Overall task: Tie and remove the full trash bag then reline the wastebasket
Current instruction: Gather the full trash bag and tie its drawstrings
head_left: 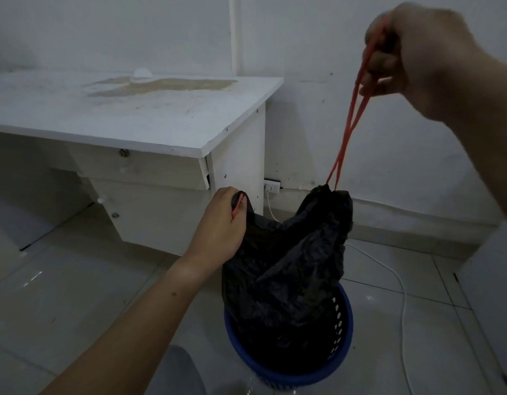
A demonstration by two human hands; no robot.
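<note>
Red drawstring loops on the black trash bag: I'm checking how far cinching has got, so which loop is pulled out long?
The red drawstring loop in the right hand, stretched high; the left hand grips a short loop.

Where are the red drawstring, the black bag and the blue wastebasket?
red drawstring (pixel 349 121): head view, on the stretched loop below the right hand.
black bag (pixel 289 266): head view, mid-body.
blue wastebasket (pixel 347 323): head view, right rim.

Stained white desk (pixel 150 115) against white wall (pixel 332 38), tiled floor (pixel 75 280).
</note>
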